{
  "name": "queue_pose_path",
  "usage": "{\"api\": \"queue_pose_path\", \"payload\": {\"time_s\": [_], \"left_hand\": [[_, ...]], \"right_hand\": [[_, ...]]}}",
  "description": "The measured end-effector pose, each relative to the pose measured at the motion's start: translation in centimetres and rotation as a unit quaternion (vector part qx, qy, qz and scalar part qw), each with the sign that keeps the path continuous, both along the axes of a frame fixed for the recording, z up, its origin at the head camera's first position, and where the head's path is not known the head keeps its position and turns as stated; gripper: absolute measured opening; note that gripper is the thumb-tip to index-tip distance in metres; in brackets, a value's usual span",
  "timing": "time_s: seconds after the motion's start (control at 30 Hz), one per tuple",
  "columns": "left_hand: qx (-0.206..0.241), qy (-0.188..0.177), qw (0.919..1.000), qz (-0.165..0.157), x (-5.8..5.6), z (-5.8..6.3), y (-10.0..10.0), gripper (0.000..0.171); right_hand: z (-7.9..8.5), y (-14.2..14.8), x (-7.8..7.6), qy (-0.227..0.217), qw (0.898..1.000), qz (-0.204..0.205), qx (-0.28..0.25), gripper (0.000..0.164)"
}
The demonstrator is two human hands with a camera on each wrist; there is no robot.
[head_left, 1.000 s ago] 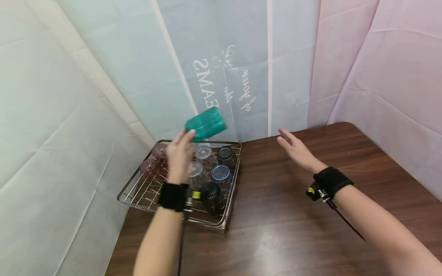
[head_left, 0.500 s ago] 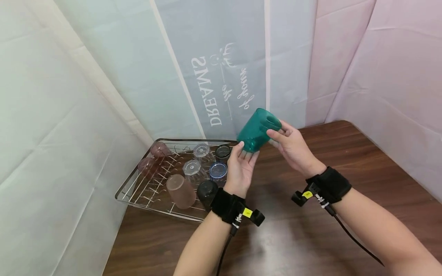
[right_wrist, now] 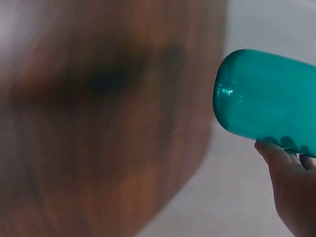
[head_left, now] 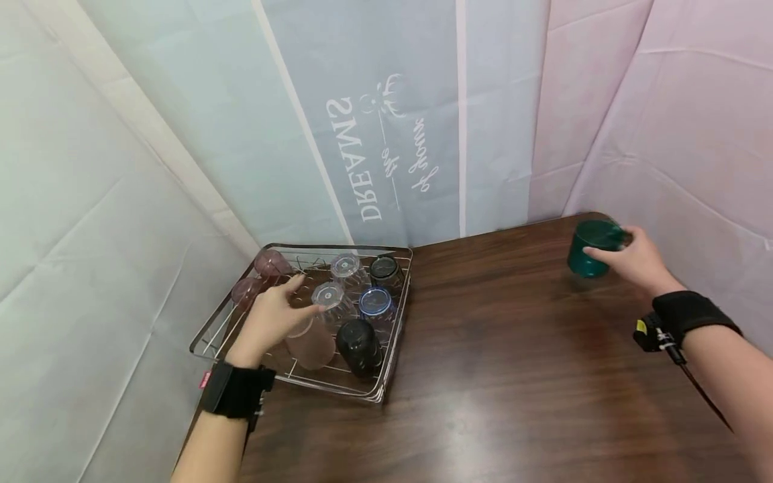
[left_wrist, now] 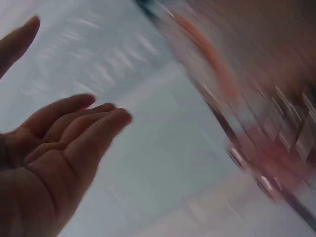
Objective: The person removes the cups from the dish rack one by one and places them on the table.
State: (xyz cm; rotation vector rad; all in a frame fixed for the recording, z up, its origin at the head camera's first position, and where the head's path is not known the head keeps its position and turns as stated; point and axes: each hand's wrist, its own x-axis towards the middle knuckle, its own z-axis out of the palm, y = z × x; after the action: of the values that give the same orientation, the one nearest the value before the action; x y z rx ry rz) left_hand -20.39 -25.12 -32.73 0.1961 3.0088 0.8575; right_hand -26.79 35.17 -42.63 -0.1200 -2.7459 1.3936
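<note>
My right hand point(head_left: 643, 261) grips a teal see-through cup point(head_left: 586, 258) near the table's far right corner. In the right wrist view the cup point(right_wrist: 266, 98) is tilted, mouth out of frame, and its shadow lies apart from it on the table. My left hand point(head_left: 272, 318) hovers over the wire rack point(head_left: 338, 387), thumb and fingers spread, with nothing held. Closest to it are a pinkish frosted cup point(head_left: 314, 349), partly hidden by the hand, and an upturned clear glass point(head_left: 329, 296). The left wrist view is blurred; the left hand point(left_wrist: 59, 148) shows loosely bent fingers.
Also upside down in the rack are a black cup point(head_left: 359, 345), a blue-rimmed glass point(head_left: 376, 303), another clear glass point(head_left: 346, 266), a dark glass point(head_left: 385, 270) and pink rounded glasses point(head_left: 272, 263). Cloth walls point(head_left: 495, 100) border the brown wooden table point(head_left: 471, 376).
The teal cup has passed from my left hand to my right and moved to the far right. My left hand let go and went back left over the rack.
</note>
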Motion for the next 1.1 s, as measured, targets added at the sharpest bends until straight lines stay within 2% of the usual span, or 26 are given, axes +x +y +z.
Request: {"api": "queue_pose_path", "payload": {"time_s": [0.07, 0.17, 0.37, 0.5, 0.77, 0.97, 1.1], "left_hand": [[-0.037, -0.025, 0.9989, 0.016, 0.2, -0.6, -1.4, 0.087], [-0.050, -0.063, 0.9965, 0.020, 0.3, -1.6, -2.0, 0.092], [-0.059, -0.082, 0.9949, 0.007, -0.1, -2.5, -1.4, 0.090], [-0.067, -0.086, 0.9940, 0.002, -0.2, -2.3, -1.4, 0.084], [-0.092, -0.090, 0.9917, -0.007, -0.5, -0.8, -1.8, 0.075], [-0.096, -0.069, 0.9928, -0.022, -0.4, -0.8, -2.2, 0.056], [-0.093, -0.046, 0.9944, -0.021, 0.2, -0.7, -2.7, 0.055]], "right_hand": [[-1.4, 0.9, 0.0, -0.011, 1.000, -0.015, 0.017, 0.107], [-2.9, 1.5, 0.1, -0.024, 0.999, -0.022, 0.019, 0.107], [-3.8, 1.2, 0.1, -0.024, 0.999, -0.026, 0.014, 0.105], [-3.7, 0.9, -0.3, -0.020, 0.999, -0.025, 0.012, 0.104], [-3.4, 0.7, -0.9, -0.007, 0.999, -0.025, 0.020, 0.104], [-3.6, 0.7, -0.7, -0.013, 0.999, -0.022, 0.020, 0.105], [-4.4, 0.7, -0.1, -0.013, 1.000, -0.017, 0.017, 0.105]]}}
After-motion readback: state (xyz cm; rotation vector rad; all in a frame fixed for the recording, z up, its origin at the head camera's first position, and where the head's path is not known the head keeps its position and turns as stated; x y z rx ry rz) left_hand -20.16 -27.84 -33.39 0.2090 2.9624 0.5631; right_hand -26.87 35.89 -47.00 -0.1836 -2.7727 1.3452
